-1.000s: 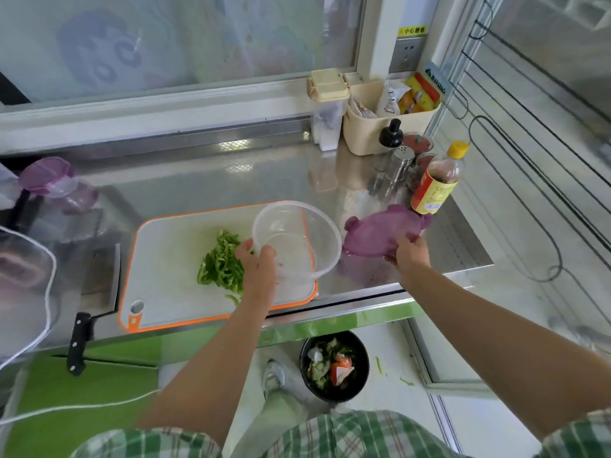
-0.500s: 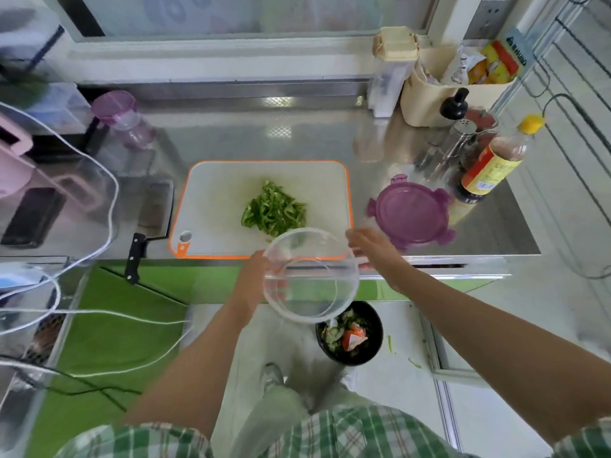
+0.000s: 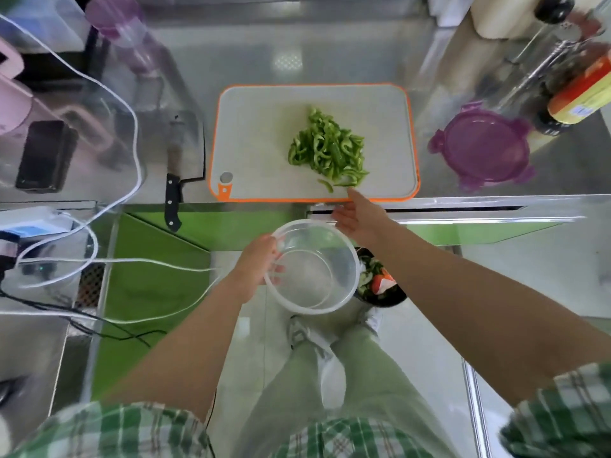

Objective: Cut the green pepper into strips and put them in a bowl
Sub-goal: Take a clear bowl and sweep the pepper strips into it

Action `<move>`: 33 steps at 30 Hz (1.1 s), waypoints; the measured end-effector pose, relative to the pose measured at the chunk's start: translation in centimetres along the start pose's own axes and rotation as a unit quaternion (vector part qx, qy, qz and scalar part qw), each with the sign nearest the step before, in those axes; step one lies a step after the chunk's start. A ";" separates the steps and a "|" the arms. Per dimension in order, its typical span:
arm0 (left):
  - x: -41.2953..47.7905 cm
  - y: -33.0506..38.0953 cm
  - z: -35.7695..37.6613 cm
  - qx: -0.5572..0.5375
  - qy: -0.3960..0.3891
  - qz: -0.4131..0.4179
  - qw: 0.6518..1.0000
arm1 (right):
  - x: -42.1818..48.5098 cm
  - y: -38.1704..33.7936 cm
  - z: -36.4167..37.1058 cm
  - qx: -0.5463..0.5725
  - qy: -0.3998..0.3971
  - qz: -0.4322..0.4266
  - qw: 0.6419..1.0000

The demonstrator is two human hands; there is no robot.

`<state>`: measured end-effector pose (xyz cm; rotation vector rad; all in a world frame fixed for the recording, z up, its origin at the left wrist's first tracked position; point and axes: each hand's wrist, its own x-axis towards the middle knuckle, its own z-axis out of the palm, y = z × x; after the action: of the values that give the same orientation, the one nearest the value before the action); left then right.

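At the left of my view a knife (image 3: 174, 180) lies on the desk (image 3: 297, 44), blade away from me and handle poking over the near edge. It is just beside the board (image 3: 251, 133) and touched by neither hand, so I judge the cutting done. Next is the left hand (image 3: 256, 266): its fingers are curled round the left rim of the bowl (image 3: 312, 267), a clear, empty one. It holds the bowl in the air on my side of the desk's edge, over the floor and not on the desk. The pepper strips (image 3: 327, 150) lie in one loose heap on the right half of the board, with a couple of strays at the near end. The heap's long axis runs from far-left to near-right, so its near end points almost straight at the right hand (image 3: 358, 214). That hand is spread flat and holds nothing, and its fingertips are at the board's near edge, just short of the strays. This is the relation I work from: the strips sit ahead of the right hand and slightly to its left, and the bowl sits just behind it and to its left. The right hand is plainly the nearer one, and the left is taken up with the bowl. I would bring the rim up under the desk's edge, then sweep the heap towards me along its own axis. Further right a purple lid (image 3: 482, 147) lies flat on the desk, apart from the board.
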<state>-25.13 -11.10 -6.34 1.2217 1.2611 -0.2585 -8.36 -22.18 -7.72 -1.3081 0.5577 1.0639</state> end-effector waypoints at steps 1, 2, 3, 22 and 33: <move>0.6 0.0 -0.3 0.010 -0.004 -0.003 1.000 | 0.7 0.2 0.5 0.000 0.035 -0.005 0.999; 1.1 -0.1 -0.6 0.019 -0.008 -0.003 1.000 | 1.6 0.5 0.7 0.007 0.065 -0.015 0.998; 1.5 -0.2 -0.9 0.026 -0.011 -0.005 1.000 | 2.1 0.8 0.8 0.012 0.087 -0.025 0.996; 1.8 -1.5 -0.1 0.044 -0.068 -0.023 0.996 | 0.3 4.0 -2.2 -0.082 0.097 -0.067 0.990; 2.1 -3.5 2.1 0.036 -0.073 -0.034 0.996 | -2.0 5.8 -4.7 -0.224 0.100 -0.097 0.965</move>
<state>-25.72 -13.28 -10.38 1.1997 1.1761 -0.4398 -13.22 -27.70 -9.98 -1.8420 0.3347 0.9291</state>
